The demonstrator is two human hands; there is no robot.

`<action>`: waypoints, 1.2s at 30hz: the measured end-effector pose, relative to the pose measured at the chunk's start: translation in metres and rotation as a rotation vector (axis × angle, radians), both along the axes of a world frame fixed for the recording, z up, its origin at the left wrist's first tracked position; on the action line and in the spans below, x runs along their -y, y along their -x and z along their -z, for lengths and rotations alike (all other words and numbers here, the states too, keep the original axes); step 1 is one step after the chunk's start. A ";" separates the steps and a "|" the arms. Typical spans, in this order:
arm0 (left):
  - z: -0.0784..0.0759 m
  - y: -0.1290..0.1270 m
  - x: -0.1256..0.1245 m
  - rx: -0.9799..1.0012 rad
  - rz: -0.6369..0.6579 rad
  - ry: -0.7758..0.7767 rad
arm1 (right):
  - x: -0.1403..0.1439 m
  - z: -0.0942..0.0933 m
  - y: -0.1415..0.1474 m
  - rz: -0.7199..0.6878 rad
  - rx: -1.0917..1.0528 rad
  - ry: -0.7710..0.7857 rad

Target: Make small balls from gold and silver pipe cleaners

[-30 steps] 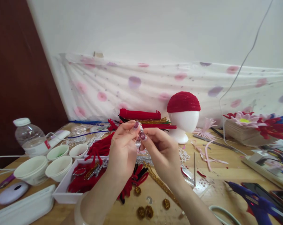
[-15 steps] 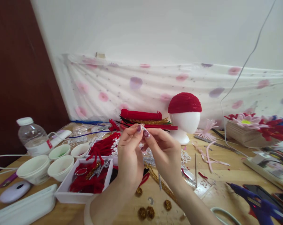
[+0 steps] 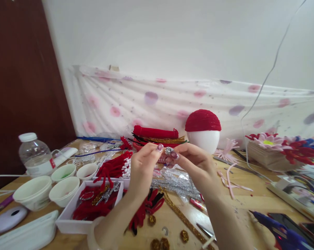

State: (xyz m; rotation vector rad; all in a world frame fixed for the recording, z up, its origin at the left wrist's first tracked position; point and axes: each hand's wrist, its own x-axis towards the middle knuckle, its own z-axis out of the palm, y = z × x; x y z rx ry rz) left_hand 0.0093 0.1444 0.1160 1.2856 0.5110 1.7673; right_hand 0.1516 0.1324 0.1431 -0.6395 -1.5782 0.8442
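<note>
Home craft table [image 3: 253, 203], pipe cleaners [image 3: 157, 133], glue gun [image 3: 279, 231]

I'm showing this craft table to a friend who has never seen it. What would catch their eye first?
Probably the two hands, left hand and right hand, raised mid-frame and pinching a small silver sparkly piece between their fingertips. Just behind them stands a white foam head capped in red. Red pipe cleaners fill the white tray at lower left.

Blue glue gun [image 3: 282, 231] cut off by lower right edge.
</note>
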 end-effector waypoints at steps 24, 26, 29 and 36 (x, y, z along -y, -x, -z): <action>-0.020 0.027 0.008 -0.574 -0.263 -0.353 | 0.011 -0.006 0.013 -0.085 -0.058 0.246; -0.018 0.025 0.008 -0.559 -0.344 -0.399 | 0.012 -0.004 0.016 -0.084 -0.099 0.264; -0.016 0.023 0.009 -0.507 -0.439 -0.413 | 0.011 0.000 0.021 -0.112 -0.162 0.304; -0.008 0.006 0.015 -0.193 -0.581 -0.203 | 0.012 0.010 0.042 -0.083 -0.303 0.253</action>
